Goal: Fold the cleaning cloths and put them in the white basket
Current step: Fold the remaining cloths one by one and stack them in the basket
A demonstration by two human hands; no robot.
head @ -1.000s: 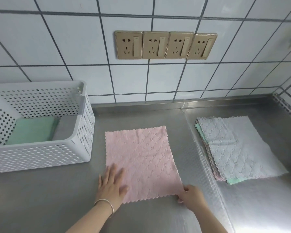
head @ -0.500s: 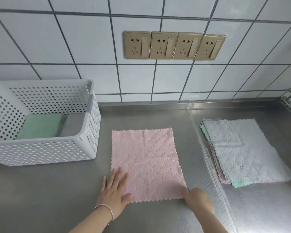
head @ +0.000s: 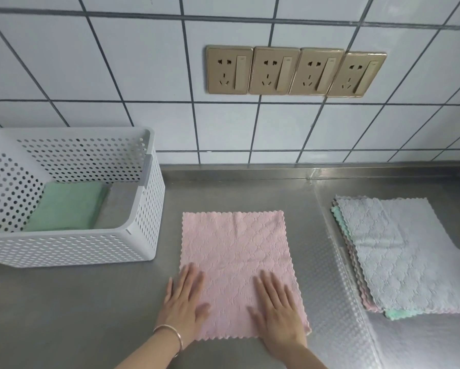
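Steel counter (head: pixel 90 302): one pink cloth (head: pixel 236 251) under two flat, empty hands, left (head: pixel 185 302) and right (head: pixel 279 312).

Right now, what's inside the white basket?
The white basket holds a folded green cloth on the left; a grey cloth seems to lie beside it. Anything under them is covered.

Bright, even light; soft glare on steel counter (head: pixel 250 187); wide-angle edge distortion.
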